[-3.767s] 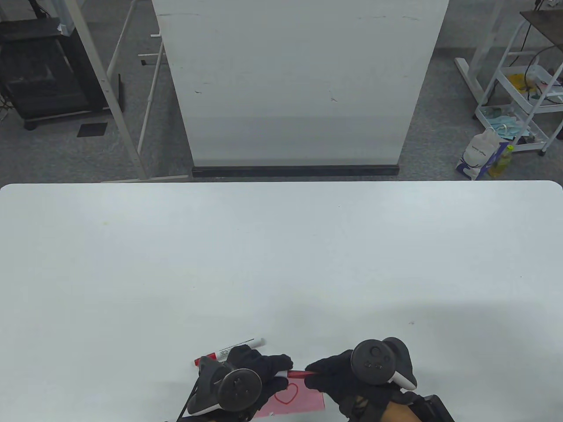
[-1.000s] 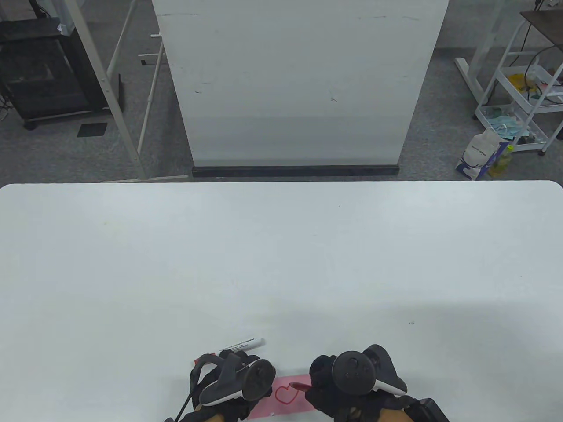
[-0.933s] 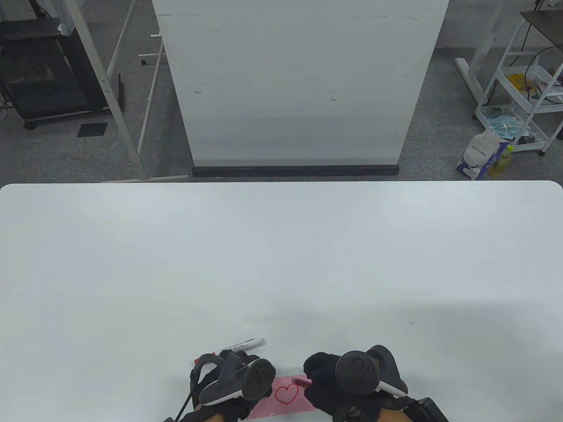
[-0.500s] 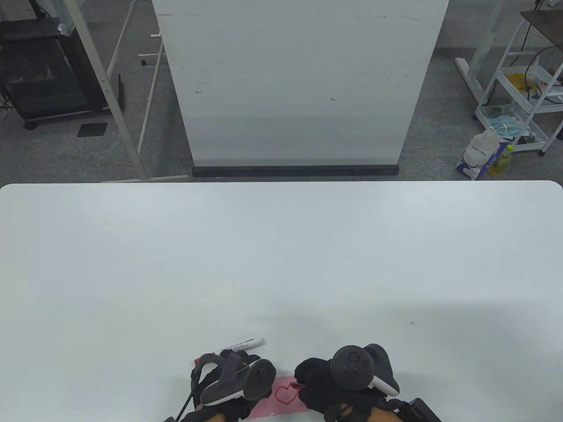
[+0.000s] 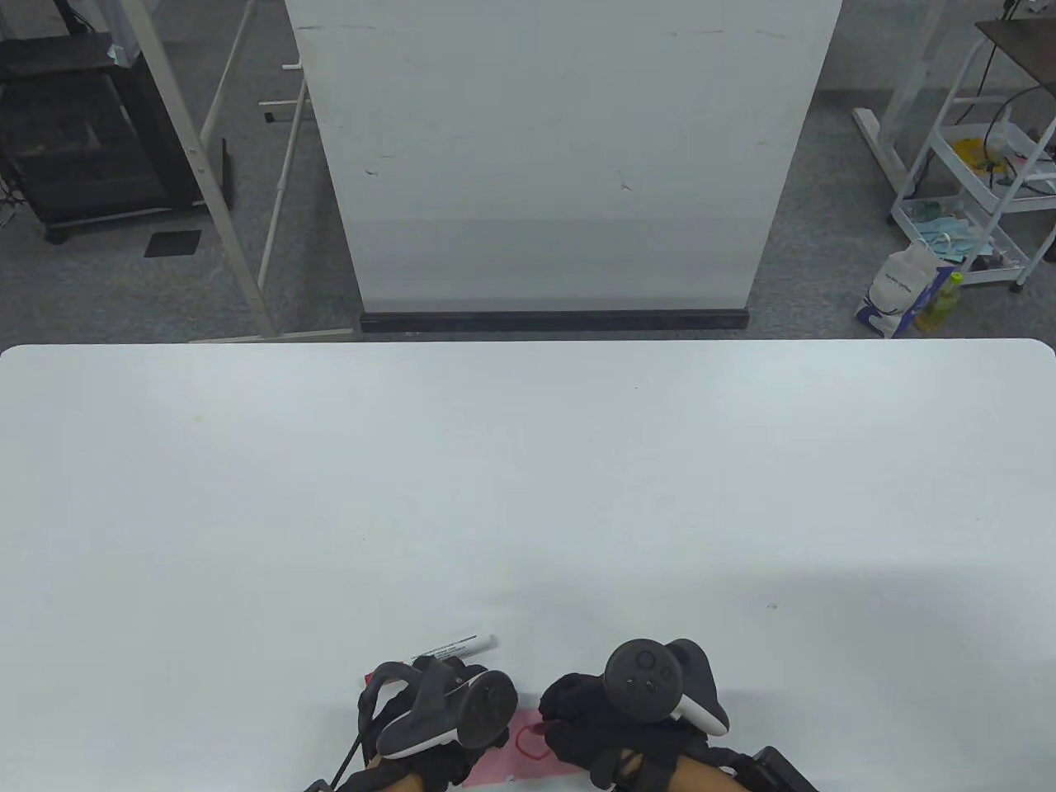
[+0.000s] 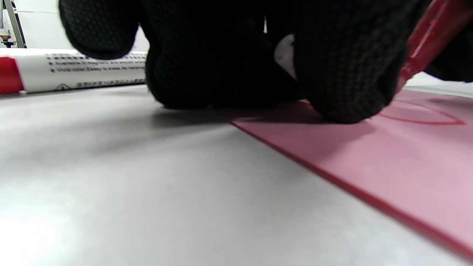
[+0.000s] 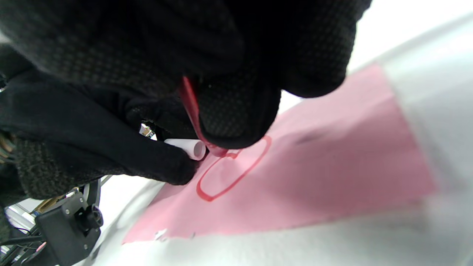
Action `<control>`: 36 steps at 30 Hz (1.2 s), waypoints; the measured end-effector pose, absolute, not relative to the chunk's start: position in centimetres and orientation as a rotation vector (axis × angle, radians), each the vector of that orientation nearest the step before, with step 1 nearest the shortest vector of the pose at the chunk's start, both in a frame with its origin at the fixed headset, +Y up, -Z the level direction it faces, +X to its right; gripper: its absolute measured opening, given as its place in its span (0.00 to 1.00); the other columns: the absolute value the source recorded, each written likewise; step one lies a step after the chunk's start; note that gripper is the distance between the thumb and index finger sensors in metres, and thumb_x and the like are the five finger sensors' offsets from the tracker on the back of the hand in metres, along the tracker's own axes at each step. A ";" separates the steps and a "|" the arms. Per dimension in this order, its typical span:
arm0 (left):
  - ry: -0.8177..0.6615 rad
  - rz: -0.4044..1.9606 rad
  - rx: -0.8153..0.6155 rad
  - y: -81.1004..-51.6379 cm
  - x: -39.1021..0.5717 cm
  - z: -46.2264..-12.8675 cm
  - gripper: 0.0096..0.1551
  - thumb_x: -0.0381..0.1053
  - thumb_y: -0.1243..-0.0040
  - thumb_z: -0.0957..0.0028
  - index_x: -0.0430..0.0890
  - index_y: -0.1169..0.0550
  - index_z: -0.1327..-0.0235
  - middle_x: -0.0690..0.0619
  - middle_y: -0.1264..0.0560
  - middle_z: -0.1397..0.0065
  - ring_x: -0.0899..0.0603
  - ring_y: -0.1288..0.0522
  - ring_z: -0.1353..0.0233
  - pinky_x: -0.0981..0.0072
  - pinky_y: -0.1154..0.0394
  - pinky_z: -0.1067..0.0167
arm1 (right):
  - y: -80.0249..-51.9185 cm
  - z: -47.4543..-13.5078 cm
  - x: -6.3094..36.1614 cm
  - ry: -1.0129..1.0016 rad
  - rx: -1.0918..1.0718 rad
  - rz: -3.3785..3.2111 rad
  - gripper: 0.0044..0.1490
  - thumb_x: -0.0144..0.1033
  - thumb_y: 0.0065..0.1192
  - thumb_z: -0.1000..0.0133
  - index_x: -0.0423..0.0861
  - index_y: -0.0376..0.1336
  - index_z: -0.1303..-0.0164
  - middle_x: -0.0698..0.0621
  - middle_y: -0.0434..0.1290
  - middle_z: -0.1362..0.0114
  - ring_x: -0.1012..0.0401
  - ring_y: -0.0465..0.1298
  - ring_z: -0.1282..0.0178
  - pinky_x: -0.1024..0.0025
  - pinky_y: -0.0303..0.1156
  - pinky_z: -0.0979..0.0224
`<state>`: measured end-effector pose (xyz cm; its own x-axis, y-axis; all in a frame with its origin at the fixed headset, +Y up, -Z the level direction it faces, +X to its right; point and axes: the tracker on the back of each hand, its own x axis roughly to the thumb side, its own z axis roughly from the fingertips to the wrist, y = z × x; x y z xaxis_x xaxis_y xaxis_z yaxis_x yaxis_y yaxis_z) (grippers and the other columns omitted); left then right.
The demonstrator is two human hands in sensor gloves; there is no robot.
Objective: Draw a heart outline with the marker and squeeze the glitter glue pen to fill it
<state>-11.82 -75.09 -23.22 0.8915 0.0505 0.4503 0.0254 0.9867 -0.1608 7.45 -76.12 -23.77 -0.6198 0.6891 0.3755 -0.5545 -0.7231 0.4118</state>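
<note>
A pink paper (image 5: 554,763) with a red heart outline (image 5: 532,749) lies at the table's near edge. My left hand (image 5: 462,711) presses curled fingers (image 6: 343,74) on the paper's left part and pinches a small white cap (image 7: 189,147). My right hand (image 5: 582,718) grips the red glitter glue pen (image 7: 190,103), also seen in the left wrist view as the glue pen (image 6: 428,37). Its tip touches the heart outline (image 7: 229,173) at the top. A white marker with a red cap (image 5: 458,648) lies on the table just beyond my left hand.
The white table (image 5: 528,495) stretches far ahead and to both sides of the hands. Past its far edge stands a white board (image 5: 561,165), with a trolley (image 5: 982,190) and a bag on the floor at the right.
My right hand has slid left over the paper and brought the glue pen's tip onto the heart. The left hand, which earlier held the pen's end, stays on the paper's left part.
</note>
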 end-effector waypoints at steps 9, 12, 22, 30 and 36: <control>-0.469 0.015 -0.166 -75.1 -11.8 -23.3 0.26 0.58 0.25 0.60 0.55 0.16 0.48 0.53 0.15 0.46 0.43 0.17 0.47 0.36 0.28 0.36 | -76.1 -23.6 7.0 0.345 0.702 2.317 0.19 0.42 0.80 0.57 0.37 0.75 0.89 0.42 0.83 0.43 0.61 0.91 0.58 0.66 0.86 0.49; -0.468 0.014 -0.168 -75.1 -11.8 -23.3 0.26 0.58 0.25 0.60 0.55 0.16 0.47 0.52 0.15 0.45 0.43 0.17 0.47 0.36 0.28 0.36 | -75.9 -23.6 6.9 0.325 0.715 2.338 0.19 0.42 0.80 0.57 0.36 0.75 0.89 0.42 0.83 0.43 0.61 0.91 0.58 0.66 0.86 0.49; -0.465 0.017 -0.175 -75.1 -11.8 -23.4 0.26 0.58 0.25 0.60 0.55 0.16 0.48 0.52 0.15 0.46 0.42 0.17 0.48 0.36 0.28 0.36 | -75.6 -23.1 6.5 0.266 0.746 2.388 0.19 0.40 0.79 0.56 0.35 0.74 0.90 0.42 0.84 0.44 0.61 0.91 0.60 0.66 0.86 0.50; -0.463 0.018 -0.177 -75.1 -11.8 -23.3 0.26 0.58 0.25 0.60 0.55 0.16 0.48 0.52 0.15 0.46 0.42 0.17 0.47 0.36 0.28 0.36 | -75.5 -22.9 6.3 0.274 0.770 2.389 0.19 0.39 0.79 0.56 0.35 0.74 0.90 0.42 0.84 0.44 0.61 0.91 0.60 0.66 0.85 0.50; -0.463 0.020 -0.177 -75.1 -11.8 -23.4 0.26 0.58 0.25 0.60 0.55 0.16 0.48 0.52 0.15 0.46 0.42 0.17 0.47 0.36 0.28 0.36 | -75.4 -22.6 5.9 0.225 0.783 2.412 0.19 0.40 0.79 0.56 0.35 0.74 0.90 0.43 0.83 0.44 0.61 0.91 0.59 0.66 0.85 0.49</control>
